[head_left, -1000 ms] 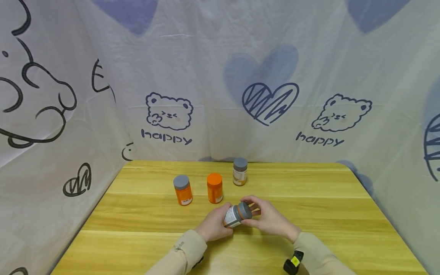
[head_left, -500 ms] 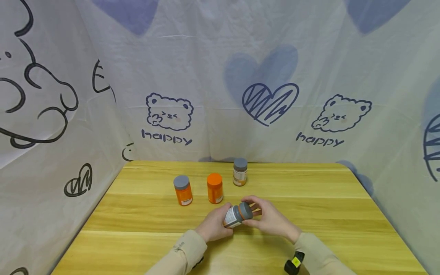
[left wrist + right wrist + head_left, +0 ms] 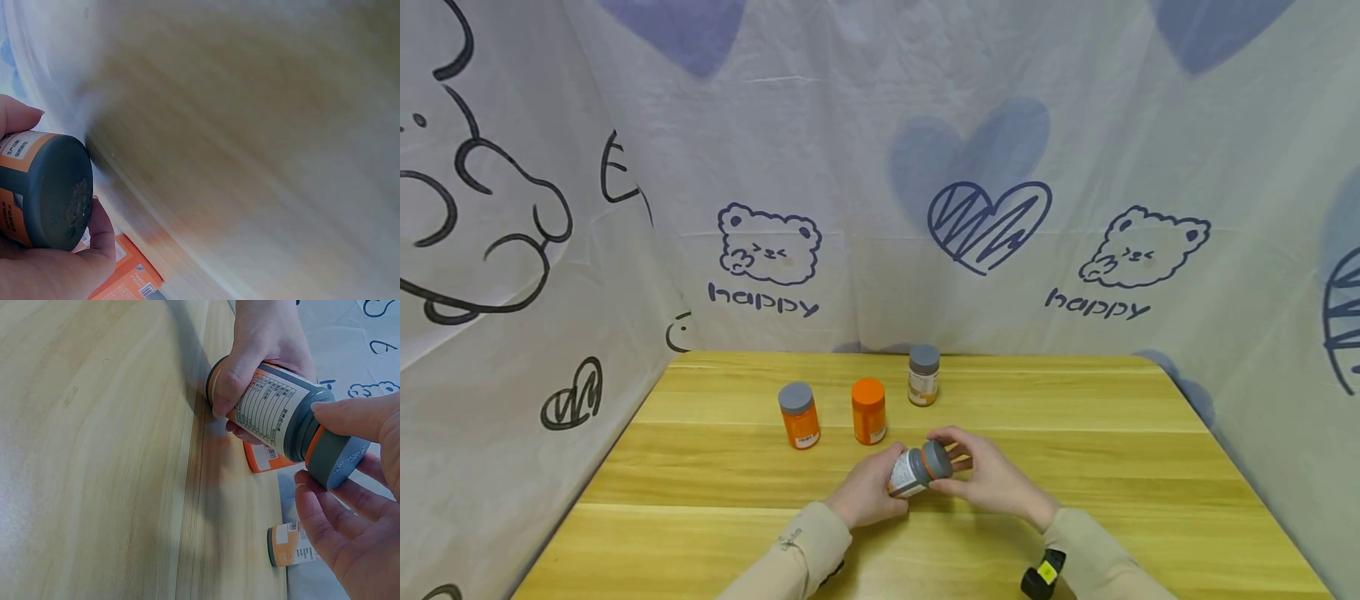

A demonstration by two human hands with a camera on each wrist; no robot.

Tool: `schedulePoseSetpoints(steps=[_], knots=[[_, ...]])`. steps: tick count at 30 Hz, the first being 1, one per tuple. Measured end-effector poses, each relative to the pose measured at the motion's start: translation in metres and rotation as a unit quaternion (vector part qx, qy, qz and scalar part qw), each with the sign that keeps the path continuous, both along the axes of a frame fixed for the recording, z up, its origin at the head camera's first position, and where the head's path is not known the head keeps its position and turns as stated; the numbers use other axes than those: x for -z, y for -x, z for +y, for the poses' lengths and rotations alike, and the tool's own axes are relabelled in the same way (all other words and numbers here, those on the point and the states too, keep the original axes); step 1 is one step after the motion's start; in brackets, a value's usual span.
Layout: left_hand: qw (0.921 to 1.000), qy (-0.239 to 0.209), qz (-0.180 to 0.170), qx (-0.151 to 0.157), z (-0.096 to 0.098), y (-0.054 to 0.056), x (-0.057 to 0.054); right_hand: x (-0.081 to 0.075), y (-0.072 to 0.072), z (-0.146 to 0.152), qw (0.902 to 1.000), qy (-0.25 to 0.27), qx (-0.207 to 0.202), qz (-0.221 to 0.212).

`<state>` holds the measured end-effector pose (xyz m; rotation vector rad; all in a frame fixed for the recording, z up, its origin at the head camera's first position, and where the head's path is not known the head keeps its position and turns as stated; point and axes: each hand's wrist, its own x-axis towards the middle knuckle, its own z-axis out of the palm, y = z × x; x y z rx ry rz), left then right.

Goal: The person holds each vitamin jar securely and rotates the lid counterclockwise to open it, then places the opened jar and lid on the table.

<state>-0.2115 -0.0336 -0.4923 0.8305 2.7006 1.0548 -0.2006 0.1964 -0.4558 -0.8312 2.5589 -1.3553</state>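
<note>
In the head view my left hand (image 3: pixel 867 492) grips a dark grey pill bottle (image 3: pixel 904 475) by its body, tilted over the table with its top to the right. A white printed label (image 3: pixel 265 409) wraps the bottle in the right wrist view. My right hand (image 3: pixel 996 479) pinches the grey screw cap (image 3: pixel 337 457) between thumb and fingers; an orange band rings the cap's lower edge, and the cap is at the bottle's neck. From the left wrist, the bottle's dark base (image 3: pixel 62 194) faces the camera, with left fingers around the body.
Behind the hands stand an orange bottle with a grey cap (image 3: pixel 801 423), an orange bottle with an orange cap (image 3: pixel 869 421) and a white-labelled bottle with a grey cap (image 3: pixel 923 385). The wooden table (image 3: pixel 1112 467) ends at a printed cloth backdrop (image 3: pixel 865 150).
The right hand and the cap have shifted very slightly to the right. The left hand and the three standing bottles have stayed in place.
</note>
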Motion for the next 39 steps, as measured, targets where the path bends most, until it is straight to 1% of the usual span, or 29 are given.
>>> schedulePoseSetpoints(steps=[17,25,33,39], knots=[[0.9999,-0.001,0.014,0.004,0.0006,0.0,0.0009,0.0013,0.0002,0.0027,1.0,0.003,0.003,0.0],[1.0,0.0,-0.001,0.0,0.0003,0.001,0.0019,0.0018,0.0001,0.0048,0.9999,0.01,0.006,-0.002],[1.0,0.006,0.001,-0.001,0.001,0.0018,0.0029,0.0037,0.0,0.0069,0.9998,0.017,0.009,-0.005],[0.9999,0.015,0.001,0.002,0.0011,0.0016,0.0006,0.0039,-0.0009,0.0087,0.9996,0.024,0.013,-0.009]])
